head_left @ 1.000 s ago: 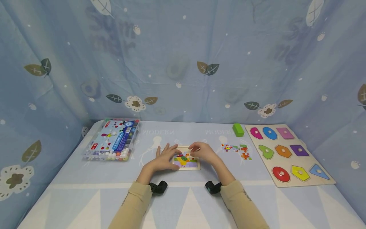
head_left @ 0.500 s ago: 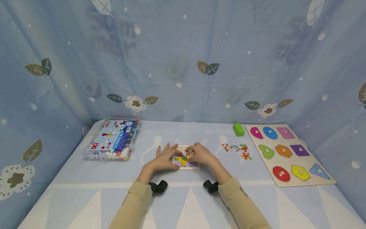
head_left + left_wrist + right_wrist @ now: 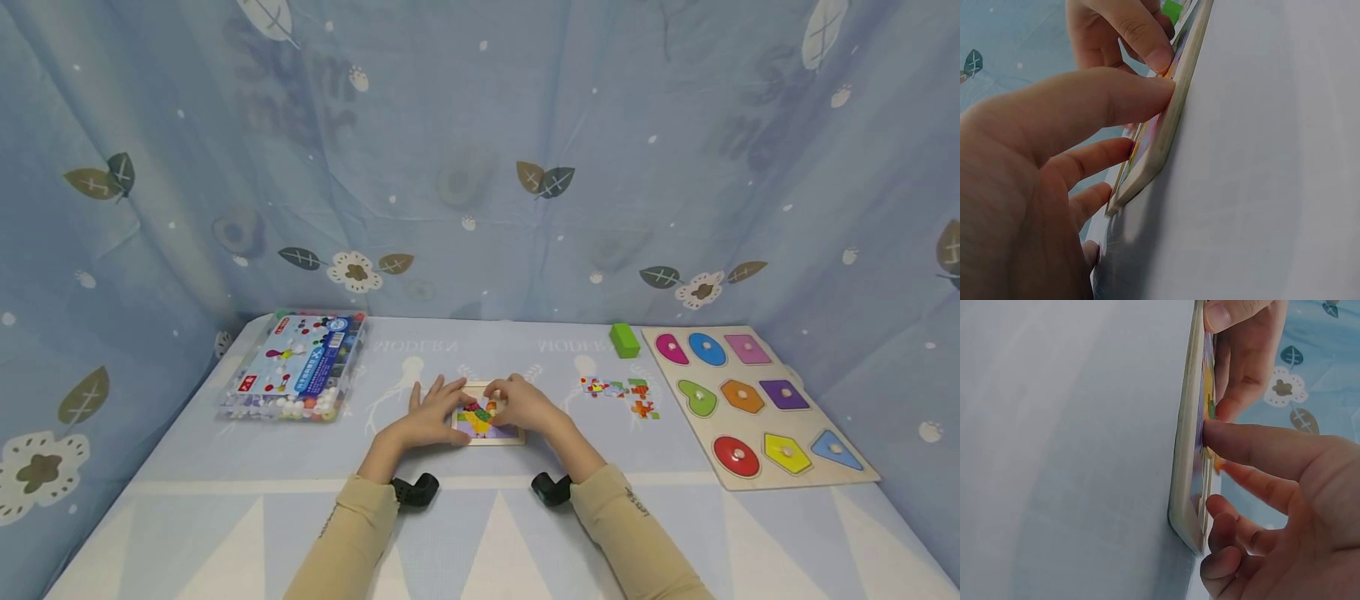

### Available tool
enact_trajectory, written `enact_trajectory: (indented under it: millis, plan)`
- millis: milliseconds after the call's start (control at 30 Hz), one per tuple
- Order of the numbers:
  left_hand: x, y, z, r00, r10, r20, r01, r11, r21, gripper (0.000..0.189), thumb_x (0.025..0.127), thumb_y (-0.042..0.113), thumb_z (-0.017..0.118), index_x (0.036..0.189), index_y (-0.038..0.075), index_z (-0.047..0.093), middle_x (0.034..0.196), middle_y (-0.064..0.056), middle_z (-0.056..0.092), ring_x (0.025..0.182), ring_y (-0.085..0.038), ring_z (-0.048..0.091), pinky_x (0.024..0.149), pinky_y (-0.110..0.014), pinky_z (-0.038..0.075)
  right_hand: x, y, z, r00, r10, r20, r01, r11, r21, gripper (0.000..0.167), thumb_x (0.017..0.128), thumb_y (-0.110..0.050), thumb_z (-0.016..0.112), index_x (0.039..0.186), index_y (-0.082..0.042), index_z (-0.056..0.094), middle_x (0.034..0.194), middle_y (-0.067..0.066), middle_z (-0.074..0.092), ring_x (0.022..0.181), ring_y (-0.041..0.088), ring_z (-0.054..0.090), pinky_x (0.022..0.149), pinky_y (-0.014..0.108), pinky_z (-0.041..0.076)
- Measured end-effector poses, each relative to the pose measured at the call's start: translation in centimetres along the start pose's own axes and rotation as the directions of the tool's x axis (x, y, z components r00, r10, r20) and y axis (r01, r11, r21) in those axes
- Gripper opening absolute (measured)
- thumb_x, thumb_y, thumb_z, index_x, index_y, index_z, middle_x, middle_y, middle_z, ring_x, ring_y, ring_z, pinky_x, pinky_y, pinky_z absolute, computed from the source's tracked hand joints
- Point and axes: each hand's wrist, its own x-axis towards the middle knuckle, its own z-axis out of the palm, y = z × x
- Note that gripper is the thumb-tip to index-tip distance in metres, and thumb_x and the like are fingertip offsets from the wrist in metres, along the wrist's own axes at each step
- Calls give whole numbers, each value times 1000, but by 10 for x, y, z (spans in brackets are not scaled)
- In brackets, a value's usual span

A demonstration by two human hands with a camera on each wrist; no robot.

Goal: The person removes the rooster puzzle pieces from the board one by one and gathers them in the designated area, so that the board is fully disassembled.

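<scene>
A small wooden tray puzzle (image 3: 480, 427) with a colourful bird picture lies on the table in front of the person. The left hand (image 3: 429, 418) rests at its left side, fingers spread and fairly straight; in the left wrist view the thumb (image 3: 1129, 97) presses the near rim. Over the puzzle's right half, the right hand (image 3: 525, 406) pinches a small puzzle piece between thumb and index finger. An orange edge of that puzzle piece (image 3: 1218, 464) shows by the fingertips in the right wrist view; the fingers cover the rest. The right hand's other fingers curl loosely near the rim.
Several loose jigsaw pieces (image 3: 642, 407) lie to the right. Behind them stands a green block (image 3: 625, 341). A wooden shape board (image 3: 701, 437) with knobbed shapes occupies the far right. At the left is a clear plastic case (image 3: 296, 367) of coloured balls. A curtain (image 3: 465, 167) hangs behind.
The right hand has moved left and slightly down from the puzzle's upper right, its fingertips now lower on the picture. It barely moved in the last half second. The left hand has stayed put.
</scene>
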Motion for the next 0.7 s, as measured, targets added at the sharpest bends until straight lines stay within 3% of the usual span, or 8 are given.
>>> enact_trajectory:
  millis: [167,467,700]
  plan:
    - [-1,1,-1,1000,-6,4,6,1000,-3,55,72,33,70,122,16,55,152,-9,22,140,-38,-2,102,-62,-16,-1,-1,1,999,-35,-11,36,995,89,41,74,-8,76,108,-13,54,98,6,56,83,19,53,73,35,47]
    - [-2,1,-1,1000,-7,8,7,1000,8,55,73,32,69,124,18,54,153,-7,21,140,-36,-4,102,-62,-16,-3,0,0,996,-80,-31,85,959,271,25,83,-2,64,104,-12,54,85,4,61,70,15,56,62,28,47]
    - [-2,3,-2,1000,-11,9,11,1000,15,56,73,32,69,125,17,53,153,-7,21,140,-36,-3,103,-61,-16,-7,6,-5,995,-33,-90,65,921,384,21,86,-5,60,105,-10,55,83,5,63,70,17,59,61,29,47]
